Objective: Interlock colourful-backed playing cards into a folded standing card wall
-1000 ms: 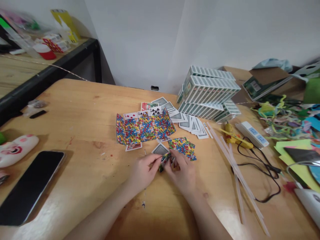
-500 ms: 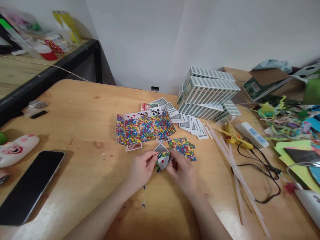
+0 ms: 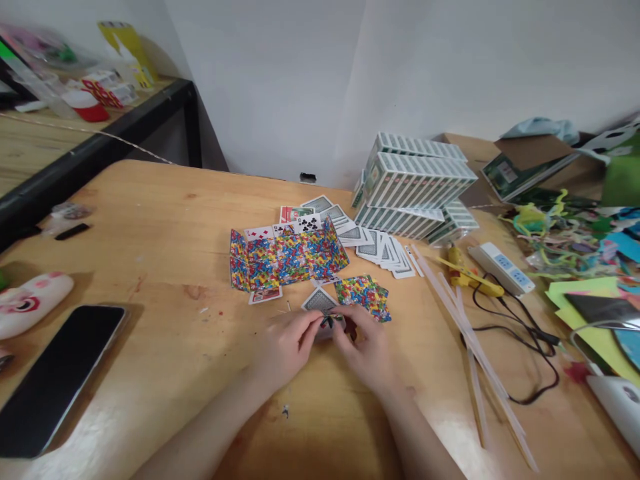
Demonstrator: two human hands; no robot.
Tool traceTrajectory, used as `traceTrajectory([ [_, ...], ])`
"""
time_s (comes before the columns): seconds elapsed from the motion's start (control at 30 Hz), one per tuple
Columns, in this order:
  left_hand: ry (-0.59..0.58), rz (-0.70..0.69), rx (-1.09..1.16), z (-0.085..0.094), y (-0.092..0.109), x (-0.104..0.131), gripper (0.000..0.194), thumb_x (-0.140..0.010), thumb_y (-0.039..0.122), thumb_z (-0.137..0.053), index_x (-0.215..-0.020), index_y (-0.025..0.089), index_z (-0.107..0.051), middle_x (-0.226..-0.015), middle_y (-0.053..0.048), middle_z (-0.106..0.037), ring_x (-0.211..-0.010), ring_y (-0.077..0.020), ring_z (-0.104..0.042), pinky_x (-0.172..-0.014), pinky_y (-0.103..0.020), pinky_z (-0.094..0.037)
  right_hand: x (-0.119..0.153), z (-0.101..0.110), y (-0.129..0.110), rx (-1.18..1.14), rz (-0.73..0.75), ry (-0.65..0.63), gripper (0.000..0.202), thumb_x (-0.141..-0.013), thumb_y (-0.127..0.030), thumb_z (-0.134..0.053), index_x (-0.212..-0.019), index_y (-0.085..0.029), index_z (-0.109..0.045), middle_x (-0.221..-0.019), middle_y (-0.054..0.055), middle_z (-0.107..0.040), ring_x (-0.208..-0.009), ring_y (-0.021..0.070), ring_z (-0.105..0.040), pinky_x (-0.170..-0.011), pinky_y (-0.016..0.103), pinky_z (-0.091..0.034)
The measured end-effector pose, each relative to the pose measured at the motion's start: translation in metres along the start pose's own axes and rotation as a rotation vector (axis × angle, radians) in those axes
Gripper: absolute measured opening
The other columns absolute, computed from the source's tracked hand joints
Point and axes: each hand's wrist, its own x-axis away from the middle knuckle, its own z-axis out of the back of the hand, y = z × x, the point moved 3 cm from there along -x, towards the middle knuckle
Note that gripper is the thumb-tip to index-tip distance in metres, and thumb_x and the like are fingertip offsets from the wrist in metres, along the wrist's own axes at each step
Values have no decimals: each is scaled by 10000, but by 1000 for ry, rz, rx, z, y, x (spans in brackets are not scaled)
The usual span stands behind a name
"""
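Between my fingertips is a playing card (image 3: 325,331), mostly hidden by my fingers. My left hand (image 3: 290,343) pinches it from the left, and my right hand (image 3: 366,343) pinches it from the right. Just beyond lies a grey-backed card (image 3: 319,299), face down. Farther off stands a folded structure of colourful patterned cards (image 3: 290,257), with some card faces showing above its back wall. Loose patterned pieces (image 3: 364,297) lie flat beyond my right hand. A red-pictured card (image 3: 265,295) rests in front of the structure.
Card boxes (image 3: 417,183) are stacked at the back, beside spread cards (image 3: 383,250). Glue sticks (image 3: 473,333), a yellow glue gun (image 3: 473,277) and a power strip (image 3: 501,267) lie on the right. A phone (image 3: 60,373) lies on the left.
The card in my hands has turned: its diamond face and patterned edges showed before, and now little of it is visible. My fingertips have come closer together.
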Motion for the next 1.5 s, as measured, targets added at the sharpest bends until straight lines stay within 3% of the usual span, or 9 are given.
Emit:
traceTrajectory([
  [0.17, 32, -123, -98, 3, 2, 0, 123, -839, 158, -472, -881, 169, -587, -763, -24, -696, -668, -133, -642, -637, -244, -490, 0, -2, 5, -102, -26, -30, 168, -819, -251, -489, -852, -188, -641, -751, 43, -660, -659, 142, -598, -615, 250, -479],
  [0.47, 73, -170, -139, 3, 4, 1, 112, -837, 159, -478, -881, 165, -581, -746, -23, -695, -656, -140, -643, -633, -261, -495, 2, -1, 0, -46, 18, 8, 164, -750, -160, -503, -806, -171, -657, -712, 35, -676, -573, 122, -588, -536, 218, -461],
  [0.7, 62, -178, -131, 2, 5, 2, 113, -832, 153, -482, -869, 164, -587, -726, -28, -689, -641, -139, -641, -624, -252, -498, 3, -1, 0, 32, 46, 46, 222, -715, -122, -470, -827, -169, -656, -723, 36, -689, -600, 135, -620, -568, 234, -481],
  [1.0, 29, -119, -128, 0, 2, 3, 142, -846, 157, -456, -886, 167, -592, -756, -32, -695, -674, -135, -647, -648, -249, -500, 2, -2, 4, -46, -9, 12, 247, -733, -118, -464, -879, -191, -649, -807, 42, -692, -680, 146, -637, -626, 258, -510],
  [1.23, 6, -21, -83, -3, -4, 4, 147, -849, 196, -458, -936, 185, -577, -831, -31, -692, -726, -140, -650, -675, -253, -514, -1, -5, 6, -107, -78, 15, 148, -794, -248, -522, -824, -182, -652, -732, 36, -668, -632, 139, -608, -576, 236, -490],
  [1.5, 94, 27, -86, -1, -4, 4, 234, -811, 203, -514, -1044, 189, -525, -915, -50, -677, -790, -156, -656, -738, -280, -531, -3, -2, 16, -183, -144, 75, 179, -794, -296, -533, -780, -154, -641, -657, 40, -641, -540, 128, -555, -493, 222, -450],
])
